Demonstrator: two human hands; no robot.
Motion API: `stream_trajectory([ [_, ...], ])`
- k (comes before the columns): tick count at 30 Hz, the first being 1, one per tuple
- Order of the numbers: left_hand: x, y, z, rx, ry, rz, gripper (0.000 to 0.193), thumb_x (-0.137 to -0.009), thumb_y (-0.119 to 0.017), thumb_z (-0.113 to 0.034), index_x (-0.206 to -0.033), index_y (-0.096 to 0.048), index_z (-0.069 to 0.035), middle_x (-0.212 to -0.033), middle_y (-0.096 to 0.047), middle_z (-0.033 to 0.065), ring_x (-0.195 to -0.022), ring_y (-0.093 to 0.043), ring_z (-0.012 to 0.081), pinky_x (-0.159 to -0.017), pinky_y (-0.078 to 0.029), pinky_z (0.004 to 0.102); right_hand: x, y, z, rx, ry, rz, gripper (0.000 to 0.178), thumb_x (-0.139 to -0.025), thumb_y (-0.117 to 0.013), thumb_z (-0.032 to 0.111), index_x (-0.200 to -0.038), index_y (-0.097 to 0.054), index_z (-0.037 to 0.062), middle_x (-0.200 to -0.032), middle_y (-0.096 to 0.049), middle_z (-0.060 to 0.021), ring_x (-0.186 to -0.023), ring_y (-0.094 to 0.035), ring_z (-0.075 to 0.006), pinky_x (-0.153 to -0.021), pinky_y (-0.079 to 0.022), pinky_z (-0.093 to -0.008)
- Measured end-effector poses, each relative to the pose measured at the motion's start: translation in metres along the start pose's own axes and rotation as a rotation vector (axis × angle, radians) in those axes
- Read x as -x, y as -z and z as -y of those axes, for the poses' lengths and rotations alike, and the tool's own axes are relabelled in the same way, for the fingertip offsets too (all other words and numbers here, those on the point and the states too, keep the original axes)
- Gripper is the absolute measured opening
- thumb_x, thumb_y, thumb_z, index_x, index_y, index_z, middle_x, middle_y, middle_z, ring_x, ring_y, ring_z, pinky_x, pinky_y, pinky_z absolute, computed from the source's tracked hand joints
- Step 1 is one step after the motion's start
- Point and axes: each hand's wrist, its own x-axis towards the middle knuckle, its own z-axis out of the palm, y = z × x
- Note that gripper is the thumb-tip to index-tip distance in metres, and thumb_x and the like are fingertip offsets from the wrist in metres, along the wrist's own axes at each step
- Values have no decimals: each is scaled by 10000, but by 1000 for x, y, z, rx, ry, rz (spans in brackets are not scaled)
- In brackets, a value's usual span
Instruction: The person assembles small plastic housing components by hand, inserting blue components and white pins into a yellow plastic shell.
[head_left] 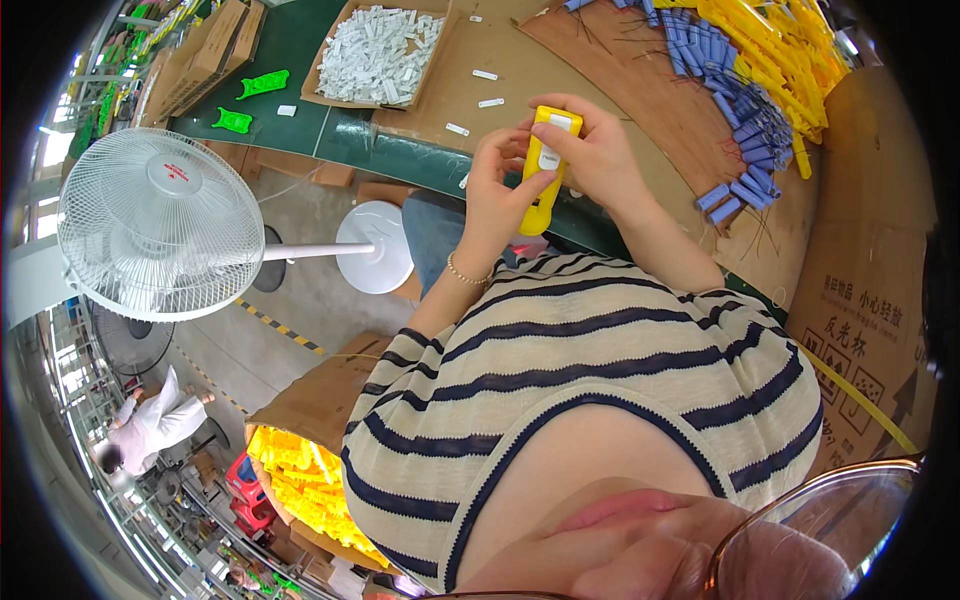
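As my left hand [494,182] and right hand [600,152] clasp the yellow plastic casing [547,160] between them, its long axis runs away from me, the right hand's thumb beyond the left's.

Yellow plastic housing [540,208], one: elongated, narrow, rounded at the near end. White insert [549,158] on the upward face, showing above and below a thumb; whether one part or two, cannot be told. Pose: lengthwise away from the body, far end leaning slightly right. Location: gripped between left hand [498,178] and right hand [597,150], sides partly covered by fingers.
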Motion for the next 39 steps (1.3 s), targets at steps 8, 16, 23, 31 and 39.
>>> stream_trajectory([
  [8, -6, 7, -3, 549, 392, 72, 443, -855, -581, -15, -1246, -374, -13, -1131, -549, 121, -1063, -548, 196, -885, -464, 327, -3, 6, -12, -132, -193, 146, 386, -883, -569, 87, -1252, -481, 13, -1033, -580, -85, -938, -566, -139, -778, -491, -278],
  [16, -1, 8, -18, 266, 375, 151, 607, -866, -557, -16, -1390, -252, -19, -1248, -495, 147, -1138, -512, 232, -957, -422, 341, 0, 14, 21, -375, -284, 357, 415, -874, -518, -3, -1283, -453, -9, -1123, -570, -118, -1018, -572, -186, -869, -486, -317],
  [23, 2, 13, -38, 1010, 155, 273, 930, -787, -390, -729, -1473, -80, -184, -1506, -147, 153, -1372, -194, 285, -1107, -172, 440, -6, 36, 15, -478, -161, 388, 446, -827, -590, 24, -1257, -483, -19, -1117, -606, -134, -1006, -608, -197, -897, -486, -336],
  [31, 2, 11, -42, 1039, 164, 288, 986, -758, -364, -790, -1476, -39, -197, -1507, -153, 134, -1379, -181, 282, -1115, -143, 440, 0, 26, 20, -530, -111, 436, 484, -801, -619, 7, -1260, -471, -29, -1113, -607, -140, -994, -616, -208, -902, -488, -337],
  [39, -1, 14, -41, -356, -307, -16, 498, -630, -755, -43, -1109, -618, -30, -1130, -571, 127, -994, -578, 236, -823, -482, 318, 2, 19, 16, -306, -143, 255, 472, -792, -653, 12, -1232, -489, -29, -1057, -616, -123, -939, -623, -178, -832, -518, -315],
])
